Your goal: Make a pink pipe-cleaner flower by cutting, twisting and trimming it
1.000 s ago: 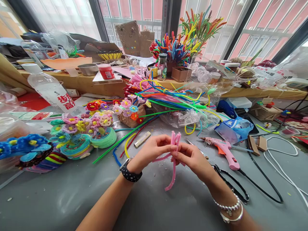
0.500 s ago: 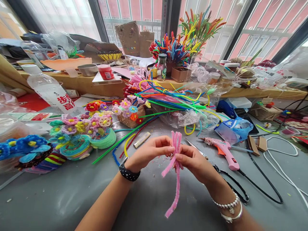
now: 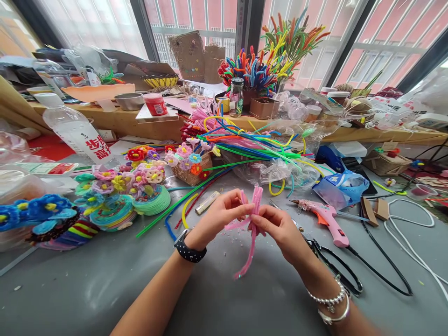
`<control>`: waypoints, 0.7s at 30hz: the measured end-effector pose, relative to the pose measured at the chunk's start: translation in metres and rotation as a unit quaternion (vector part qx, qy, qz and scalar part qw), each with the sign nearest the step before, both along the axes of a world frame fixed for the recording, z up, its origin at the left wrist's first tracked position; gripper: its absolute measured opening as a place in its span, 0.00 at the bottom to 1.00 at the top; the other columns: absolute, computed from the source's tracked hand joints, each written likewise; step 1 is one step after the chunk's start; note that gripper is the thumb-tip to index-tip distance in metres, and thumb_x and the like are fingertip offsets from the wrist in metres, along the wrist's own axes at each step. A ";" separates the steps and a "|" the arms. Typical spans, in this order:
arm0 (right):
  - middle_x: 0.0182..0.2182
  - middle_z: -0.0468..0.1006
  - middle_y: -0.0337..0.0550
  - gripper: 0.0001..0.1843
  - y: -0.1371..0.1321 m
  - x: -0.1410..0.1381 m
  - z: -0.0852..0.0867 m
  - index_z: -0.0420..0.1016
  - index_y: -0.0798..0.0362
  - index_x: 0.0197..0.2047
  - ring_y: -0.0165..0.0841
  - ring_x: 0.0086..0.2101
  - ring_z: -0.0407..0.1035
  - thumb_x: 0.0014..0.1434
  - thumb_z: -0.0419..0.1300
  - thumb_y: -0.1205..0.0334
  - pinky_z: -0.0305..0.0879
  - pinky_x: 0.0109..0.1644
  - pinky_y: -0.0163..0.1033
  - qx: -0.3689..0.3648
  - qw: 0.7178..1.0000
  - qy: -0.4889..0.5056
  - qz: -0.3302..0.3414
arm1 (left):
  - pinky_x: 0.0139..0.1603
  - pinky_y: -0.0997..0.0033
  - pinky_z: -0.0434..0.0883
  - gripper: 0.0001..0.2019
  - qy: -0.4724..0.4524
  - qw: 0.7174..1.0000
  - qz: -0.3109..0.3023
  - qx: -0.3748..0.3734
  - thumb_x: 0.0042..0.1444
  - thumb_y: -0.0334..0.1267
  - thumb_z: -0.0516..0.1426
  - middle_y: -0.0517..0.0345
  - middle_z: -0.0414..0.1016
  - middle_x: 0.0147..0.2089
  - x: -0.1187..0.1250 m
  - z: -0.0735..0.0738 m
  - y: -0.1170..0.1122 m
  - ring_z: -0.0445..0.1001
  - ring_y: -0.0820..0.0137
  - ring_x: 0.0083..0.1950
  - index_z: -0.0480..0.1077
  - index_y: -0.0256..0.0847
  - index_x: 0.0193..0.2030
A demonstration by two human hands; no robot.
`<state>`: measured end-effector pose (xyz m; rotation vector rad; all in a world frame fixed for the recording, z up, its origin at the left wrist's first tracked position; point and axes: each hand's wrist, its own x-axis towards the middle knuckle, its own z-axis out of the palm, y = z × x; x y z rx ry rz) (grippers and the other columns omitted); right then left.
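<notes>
Both my hands meet above the grey table (image 3: 87, 289) on a folded bundle of pink pipe cleaner (image 3: 256, 201). My left hand (image 3: 219, 219), with a black dotted watch at the wrist, pinches the bundle from the left. Fingertips of my right hand (image 3: 278, 228), which wears silver bracelets, pinch it from the right. The folded loops stand up above my fingers, and a loose pink tail hangs down to about mid-table, slightly blurred.
A pink glue gun (image 3: 327, 217) and black scissors (image 3: 336, 266) lie right of my hands, with black and white cables beyond. A bag of coloured pipe cleaners (image 3: 259, 149), a basket of small flowers (image 3: 191, 163) and finished flower pieces (image 3: 115, 196) lie behind and to the left.
The hanging pink tail swung: it dropped longer half a second ago and is now drawn up shorter. Both hands shifted slightly upward while they kept hold of the bundle.
</notes>
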<state>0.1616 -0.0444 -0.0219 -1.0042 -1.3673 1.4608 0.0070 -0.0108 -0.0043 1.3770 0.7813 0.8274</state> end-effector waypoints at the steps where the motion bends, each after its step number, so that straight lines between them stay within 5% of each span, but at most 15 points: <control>1: 0.21 0.68 0.36 0.10 0.000 0.000 0.000 0.69 0.55 0.26 0.26 0.24 0.60 0.52 0.58 0.56 0.57 0.27 0.32 0.008 1.000 -0.007 -0.026 | 0.28 0.78 0.59 0.10 0.010 1.000 0.020 0.011 0.48 0.40 0.56 0.65 0.62 0.24 0.000 0.000 0.000 0.61 0.78 0.27 0.62 0.36 0.26; 10: 0.19 0.66 0.35 0.11 0.004 -0.002 -0.013 0.67 0.53 0.25 0.26 0.22 0.59 0.52 0.57 0.55 0.56 0.25 0.33 0.083 0.973 -0.028 -0.212 | 0.35 0.74 0.65 0.10 0.006 0.996 0.070 -0.050 0.45 0.40 0.59 0.59 0.69 0.28 0.005 -0.004 0.001 0.68 0.74 0.31 0.66 0.34 0.27; 21: 0.22 0.68 0.37 0.10 0.005 -0.001 -0.014 0.66 0.53 0.27 0.28 0.25 0.62 0.52 0.57 0.55 0.59 0.30 0.34 0.087 0.972 -0.060 -0.209 | 0.29 0.76 0.66 0.11 0.049 0.996 -0.007 -0.074 0.44 0.41 0.60 0.59 0.70 0.24 0.003 -0.004 0.001 0.68 0.77 0.25 0.70 0.33 0.29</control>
